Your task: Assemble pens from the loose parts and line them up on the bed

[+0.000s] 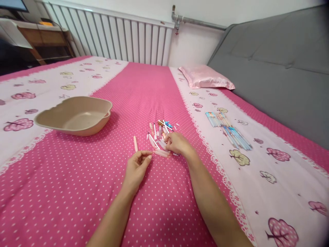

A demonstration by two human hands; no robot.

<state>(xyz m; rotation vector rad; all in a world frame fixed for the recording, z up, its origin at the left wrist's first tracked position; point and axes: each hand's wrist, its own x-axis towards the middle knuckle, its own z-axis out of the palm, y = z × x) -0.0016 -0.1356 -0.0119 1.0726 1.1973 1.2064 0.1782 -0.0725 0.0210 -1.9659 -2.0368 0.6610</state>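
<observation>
Pen parts lie in a loose pile [158, 139] on the pink dotted bedspread: pale tubes, thin white refills with dark tips, and small blue and brown pieces. My left hand [136, 168] is just left of the pile, fingers curled, thumb and forefinger close together. A peach pen barrel [135, 143] juts out past its knuckles, the lower end hidden by the fingers. Over the right side of the pile, my right hand [176, 142] points down with its fingers pinched together. What sits between those fingertips is too small to tell.
A beige plastic basin [77, 116] stands at the left. Two groups of pens lie in rows at the right, an upper row [218, 119] and a lower row [236, 138]. Farther back are a pink pillow [205, 77], the grey headboard [277, 61] and a white radiator [115, 37].
</observation>
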